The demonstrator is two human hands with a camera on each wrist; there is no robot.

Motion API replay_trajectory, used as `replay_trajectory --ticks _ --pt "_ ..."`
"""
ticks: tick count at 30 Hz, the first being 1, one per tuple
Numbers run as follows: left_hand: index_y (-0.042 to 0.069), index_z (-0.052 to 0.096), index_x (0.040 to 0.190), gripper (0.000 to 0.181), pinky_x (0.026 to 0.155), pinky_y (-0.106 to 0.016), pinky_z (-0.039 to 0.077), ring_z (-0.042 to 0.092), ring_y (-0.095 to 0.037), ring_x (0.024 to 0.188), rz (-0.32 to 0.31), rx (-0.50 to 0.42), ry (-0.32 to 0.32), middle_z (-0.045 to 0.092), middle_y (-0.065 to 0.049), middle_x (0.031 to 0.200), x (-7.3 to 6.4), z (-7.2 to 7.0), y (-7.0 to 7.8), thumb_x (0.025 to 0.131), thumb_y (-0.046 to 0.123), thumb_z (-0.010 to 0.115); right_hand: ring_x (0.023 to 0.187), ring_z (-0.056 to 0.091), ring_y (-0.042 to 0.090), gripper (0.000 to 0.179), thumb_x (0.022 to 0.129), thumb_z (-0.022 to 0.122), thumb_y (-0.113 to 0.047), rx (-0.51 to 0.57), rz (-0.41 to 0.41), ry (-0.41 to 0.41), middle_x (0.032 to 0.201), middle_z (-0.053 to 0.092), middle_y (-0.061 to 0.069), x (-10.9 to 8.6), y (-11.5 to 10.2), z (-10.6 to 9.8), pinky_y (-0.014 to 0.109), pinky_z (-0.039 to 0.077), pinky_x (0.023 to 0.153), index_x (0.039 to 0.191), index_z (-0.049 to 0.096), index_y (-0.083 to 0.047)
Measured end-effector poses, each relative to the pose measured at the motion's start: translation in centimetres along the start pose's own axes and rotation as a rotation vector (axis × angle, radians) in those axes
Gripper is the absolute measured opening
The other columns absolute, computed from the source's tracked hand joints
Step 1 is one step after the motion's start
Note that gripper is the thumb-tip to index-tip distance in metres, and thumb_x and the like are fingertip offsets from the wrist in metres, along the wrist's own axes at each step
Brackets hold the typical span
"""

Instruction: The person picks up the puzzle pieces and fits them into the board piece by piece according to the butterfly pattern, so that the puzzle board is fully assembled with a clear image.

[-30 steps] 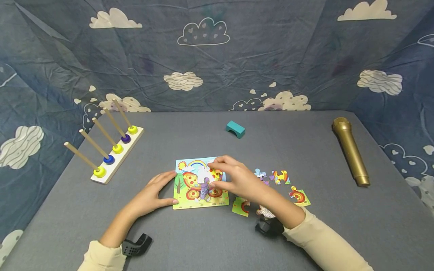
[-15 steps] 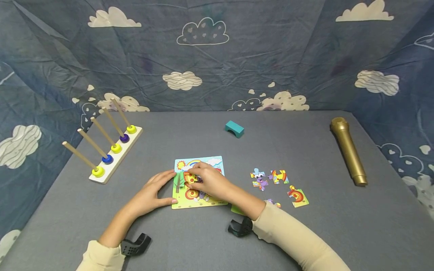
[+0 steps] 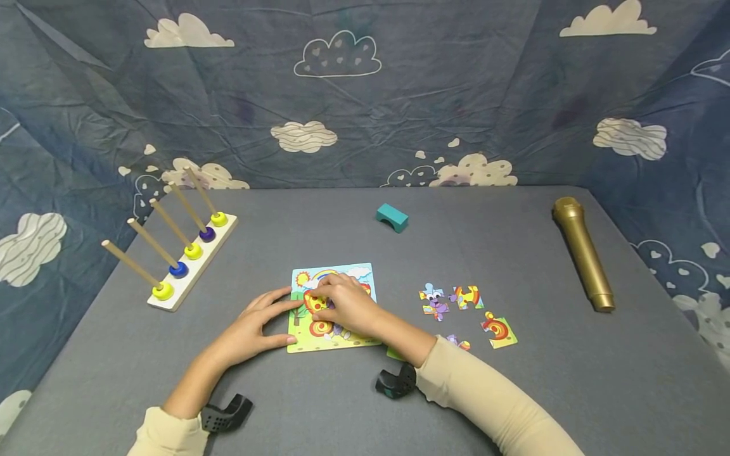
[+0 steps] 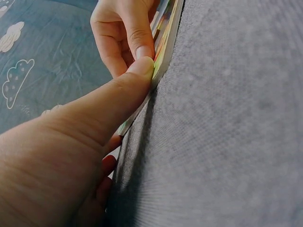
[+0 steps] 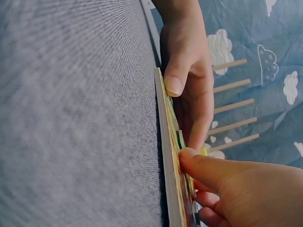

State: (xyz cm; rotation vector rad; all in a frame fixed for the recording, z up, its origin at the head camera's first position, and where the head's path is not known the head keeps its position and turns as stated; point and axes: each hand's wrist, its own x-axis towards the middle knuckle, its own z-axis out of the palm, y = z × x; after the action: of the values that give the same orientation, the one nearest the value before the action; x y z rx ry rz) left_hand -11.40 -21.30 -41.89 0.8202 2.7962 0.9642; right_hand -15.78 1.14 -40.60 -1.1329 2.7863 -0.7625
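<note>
A puzzle board (image 3: 333,342) printed with a sun, a rainbow and red-and-yellow butterfly wings lies flat in the middle of the table. My left hand (image 3: 251,326) rests at its left side, thumb on the front left corner and index finger reaching onto the picture. With thumb and fingers my right hand (image 3: 350,307) pinches a puzzle piece (image 5: 180,138) over the board's left half. In the right wrist view this piece sits slightly raised above the board's face. The right hand covers much of the picture's centre.
Several loose pieces lie right of the board, among them a purple-faced piece (image 3: 435,303) and a red-swirl piece (image 3: 499,330). A peg stand (image 3: 194,266) with coloured rings is at left, a teal arch block (image 3: 391,217) behind, a gold microphone (image 3: 584,253) at right.
My right hand has moved left from the board's right half to its left half, where it pinches the piece. My left index finger has extended further onto the board.
</note>
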Motion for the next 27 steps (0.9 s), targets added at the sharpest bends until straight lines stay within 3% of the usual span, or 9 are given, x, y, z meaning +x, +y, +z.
replay_trajectory --ticks 8,17,22,27 --pt "0.019 0.054 0.126 0.056 0.095 -0.053 0.027 0.026 -0.029 0.126 -0.002 -0.012 -0.003 0.032 -0.008 0.140 0.0 -0.1 0.2 0.077 0.042 0.068 0.092 0.041 0.011 0.044 0.076 0.070 -0.038 0.001 0.026 -0.007 0.104 0.048 -0.006 -0.2 0.0 -0.1 0.029 0.032 0.081 0.115 0.064 -0.018" --pt "0.019 0.053 0.127 0.056 0.095 -0.054 0.027 0.026 -0.030 0.126 0.010 0.002 0.004 0.032 -0.008 0.141 0.0 -0.1 0.1 0.077 0.041 0.068 0.112 0.044 0.021 0.062 0.076 0.071 -0.036 0.125 0.033 -0.075 0.124 0.045 0.004 -0.6 -0.8 -2.4 0.039 0.034 0.093 0.129 0.049 -0.013" --pt "0.020 0.053 0.127 0.056 0.095 -0.054 0.027 0.027 -0.029 0.126 0.012 0.008 0.005 0.033 -0.008 0.140 0.1 0.0 0.0 0.077 0.041 0.068 0.120 0.038 0.021 0.067 0.077 0.071 -0.031 0.227 -0.008 0.004 0.132 0.040 0.008 -1.8 -1.0 -5.4 0.041 0.033 0.096 0.133 0.042 -0.010" --pt "0.020 0.053 0.127 0.057 0.096 -0.052 0.027 0.027 -0.028 0.126 0.014 0.014 0.006 0.033 -0.007 0.140 0.1 0.1 -0.1 0.076 0.042 0.068 0.120 0.038 0.016 0.070 0.075 0.073 -0.030 0.299 -0.065 0.155 0.134 0.037 0.004 -4.1 -0.2 -8.0 0.040 0.035 0.095 0.135 0.040 -0.014"
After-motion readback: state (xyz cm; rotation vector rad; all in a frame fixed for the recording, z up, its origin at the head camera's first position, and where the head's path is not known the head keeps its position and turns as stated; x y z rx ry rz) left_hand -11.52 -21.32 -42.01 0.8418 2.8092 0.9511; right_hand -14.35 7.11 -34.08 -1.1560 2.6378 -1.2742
